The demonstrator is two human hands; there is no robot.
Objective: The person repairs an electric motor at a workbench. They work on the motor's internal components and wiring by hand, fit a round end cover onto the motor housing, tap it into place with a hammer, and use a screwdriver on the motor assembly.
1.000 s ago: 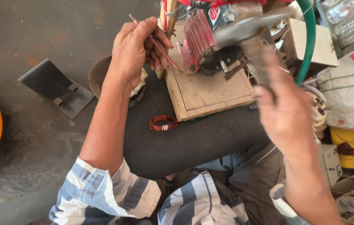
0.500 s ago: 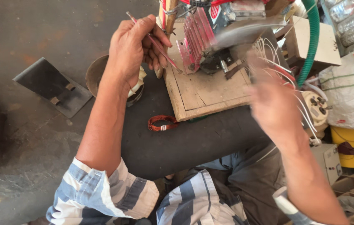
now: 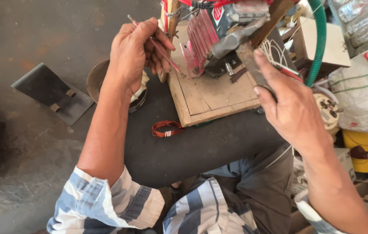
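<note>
The left hand [image 3: 134, 52] has its fingers closed round a thin reddish strand of copper wire [image 3: 162, 52], pinched between thumb and forefinger; the strand runs on past the fingertips, down and to the right, toward the pink slotted winding former [image 3: 201, 41] mounted on the wooden board [image 3: 210, 93]. The right hand [image 3: 290, 102] is clamped on the dark crank handle [image 3: 253, 67] of the winding rig, thumb and fingers wrapped over it, with the grey metal arm [image 3: 236, 37] of the rig just above the fingertips.

How far the work has come is a judgement only: a finished copper coil [image 3: 166, 128] lies below the left fingers, off the board on the black desk [image 3: 201, 147], so at least one winding looks done. The former's slots are seen edge-on, and I cannot tell how much wire they hold — the strand is in hand and the crank is gripped, so this winding appears unfinished.

Left of the left fingers, on the concrete floor [image 3: 27, 39], sit a round tin [image 3: 95, 80] and a flat dark metal plate [image 3: 51, 93]. Beyond the right fingers a green hose [image 3: 318, 43] curves down, with a white sack [image 3: 361, 99] further right.
</note>
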